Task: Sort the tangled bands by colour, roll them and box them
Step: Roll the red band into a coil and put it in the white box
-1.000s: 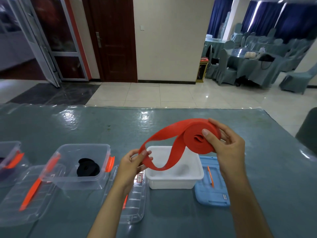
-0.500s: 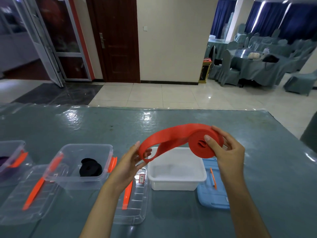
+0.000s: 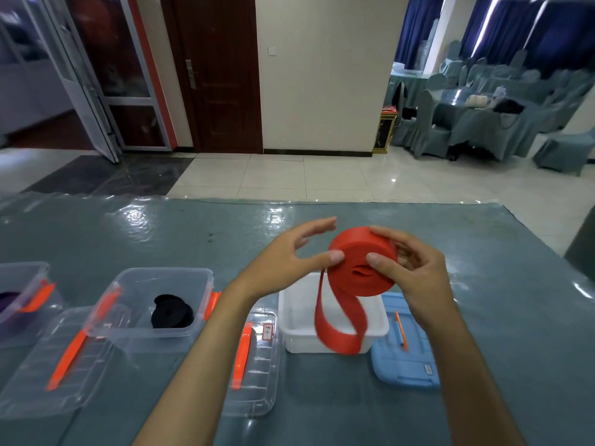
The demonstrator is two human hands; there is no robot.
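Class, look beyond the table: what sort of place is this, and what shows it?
Probably a banquet or function hall: rows of grey-blue cloth-covered chairs around draped tables, dark blue curtains, and a glossy pale tiled floor.

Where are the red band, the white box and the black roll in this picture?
red band [image 3: 360, 272]: head view, on the flat face of the wound roll.
white box [image 3: 296, 320]: head view, on its bare left inner wall.
black roll [image 3: 172, 315]: head view, on the roll's top.

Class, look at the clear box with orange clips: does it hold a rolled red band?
No: the clear box holds a rolled black band, while the red band is up in the person's hands.
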